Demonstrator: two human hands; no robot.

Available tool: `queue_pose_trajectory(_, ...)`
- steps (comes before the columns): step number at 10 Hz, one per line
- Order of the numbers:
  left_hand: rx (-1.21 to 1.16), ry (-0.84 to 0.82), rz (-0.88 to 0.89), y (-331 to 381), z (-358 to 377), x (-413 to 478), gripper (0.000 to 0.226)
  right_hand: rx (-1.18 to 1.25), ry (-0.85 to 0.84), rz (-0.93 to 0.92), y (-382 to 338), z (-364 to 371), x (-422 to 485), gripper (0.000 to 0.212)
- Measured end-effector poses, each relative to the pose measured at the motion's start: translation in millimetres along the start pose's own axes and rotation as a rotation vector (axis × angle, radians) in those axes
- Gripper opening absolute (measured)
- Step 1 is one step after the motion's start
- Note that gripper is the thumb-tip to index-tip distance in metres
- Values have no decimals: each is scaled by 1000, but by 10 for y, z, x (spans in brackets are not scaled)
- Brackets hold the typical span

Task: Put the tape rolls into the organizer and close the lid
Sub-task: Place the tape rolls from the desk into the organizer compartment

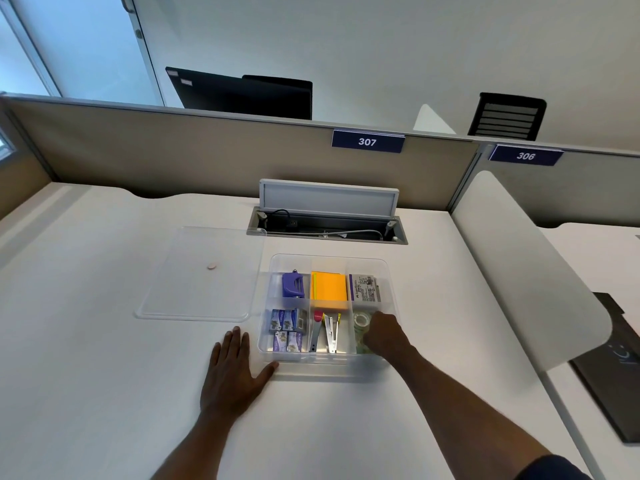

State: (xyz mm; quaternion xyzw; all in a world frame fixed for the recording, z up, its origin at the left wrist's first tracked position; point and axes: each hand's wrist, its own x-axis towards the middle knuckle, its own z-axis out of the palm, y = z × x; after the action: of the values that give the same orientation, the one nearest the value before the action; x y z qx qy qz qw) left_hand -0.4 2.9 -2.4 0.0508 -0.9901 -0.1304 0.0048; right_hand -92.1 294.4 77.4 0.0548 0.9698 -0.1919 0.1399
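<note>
Right hand in the organizer's near right compartment, left hand flat on the bench.

The right hand (382, 332) reaches down into the clear plastic divided organizer (388, 271), fingers curled out of sight over the clear tape rolls (362, 321); their grip cannot be told. The left hand (232, 372) lies palm-down, fingers spread, thumb touching the organizer's near left corner. The clear flat lid (197, 271) lies just left.

Bright, even overhead light. Cool daylight from window (52, 46) far upper left. Soft shadow under left hand (235, 372). Wide-angle bending at edges. Focus sharp throughout.
</note>
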Motion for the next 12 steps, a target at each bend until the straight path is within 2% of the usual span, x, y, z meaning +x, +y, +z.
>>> queue_pose_trajectory(12,29,-2,-1,-19,36,11,99,-19,-47,4,65,19,43,31)
